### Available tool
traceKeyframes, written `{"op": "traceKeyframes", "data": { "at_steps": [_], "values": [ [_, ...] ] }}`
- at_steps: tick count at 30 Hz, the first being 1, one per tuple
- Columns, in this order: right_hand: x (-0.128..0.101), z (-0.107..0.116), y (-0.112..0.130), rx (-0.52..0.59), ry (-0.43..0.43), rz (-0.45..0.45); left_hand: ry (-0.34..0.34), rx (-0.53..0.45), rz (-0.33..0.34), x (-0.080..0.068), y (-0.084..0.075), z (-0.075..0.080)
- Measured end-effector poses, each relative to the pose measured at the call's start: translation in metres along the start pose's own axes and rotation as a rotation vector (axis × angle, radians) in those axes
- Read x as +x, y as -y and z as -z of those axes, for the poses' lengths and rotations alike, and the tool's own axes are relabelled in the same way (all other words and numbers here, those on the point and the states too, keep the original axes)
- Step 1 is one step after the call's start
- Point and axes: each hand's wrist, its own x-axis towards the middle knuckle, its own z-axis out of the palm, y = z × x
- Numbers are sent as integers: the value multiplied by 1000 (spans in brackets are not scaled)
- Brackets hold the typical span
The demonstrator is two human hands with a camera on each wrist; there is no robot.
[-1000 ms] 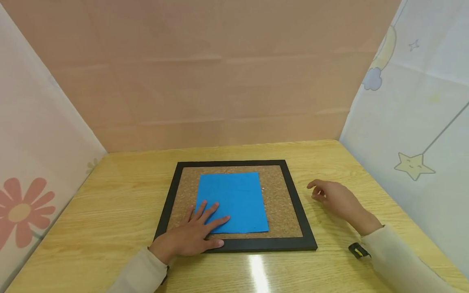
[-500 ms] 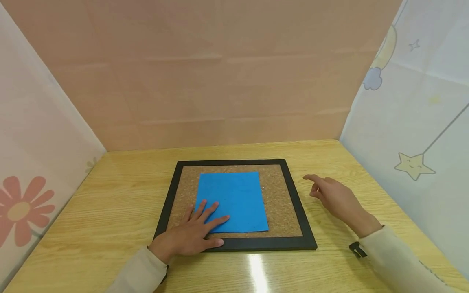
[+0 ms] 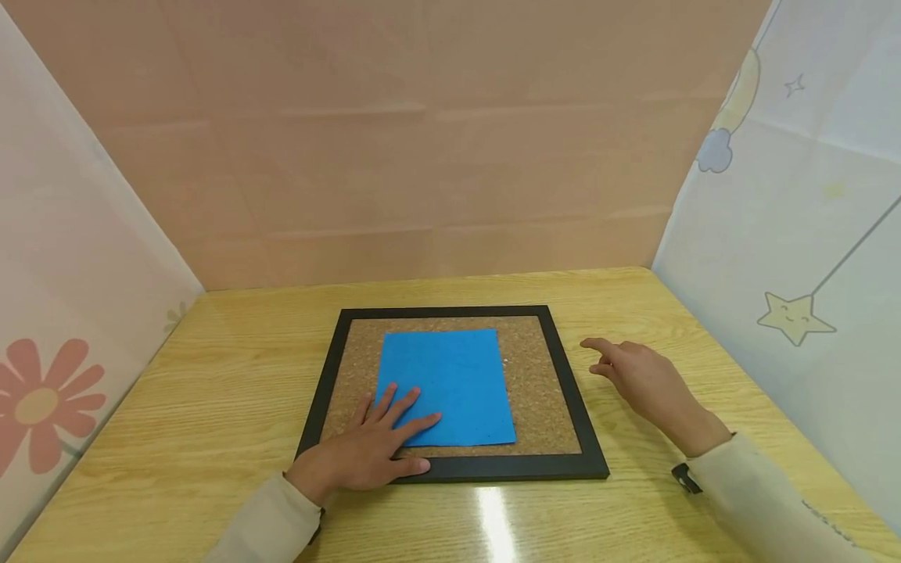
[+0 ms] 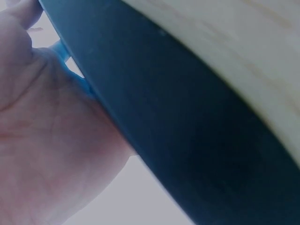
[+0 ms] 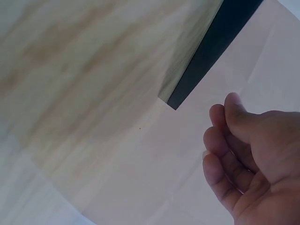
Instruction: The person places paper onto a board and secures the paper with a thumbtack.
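The left hand [image 3: 366, 453] lies flat with fingers spread, pinning the blue paper [image 3: 446, 387] to the cork board [image 3: 535, 391], while the right hand [image 3: 644, 383] hovers loosely curled and empty beside the frame.

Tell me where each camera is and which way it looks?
Head: worn on the head, looking forward and down at the table, the cork board, the blue paper, both hands and sleeves.
Left wrist: under the left hand, very close to the board's black frame; the palm shows.
Right wrist: under the right hand, facing the table and a frame corner; loosely curled fingers show.
Shared: the black frame and the wooden table appear in all three views.
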Motion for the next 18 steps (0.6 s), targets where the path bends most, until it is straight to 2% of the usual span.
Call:
{"op": "traceKeyframes", "data": {
  "at_steps": [8,14,18],
  "values": [
    [0,-1,2,22,20,-8,-9,-5,-11,-1,1,0],
    [3,-4,4,56,-23,40,-8,-3,-13,-1,1,0],
    [9,-6,10,84,-14,52,-7,-8,-17,-1,1,0]
  ]
}}
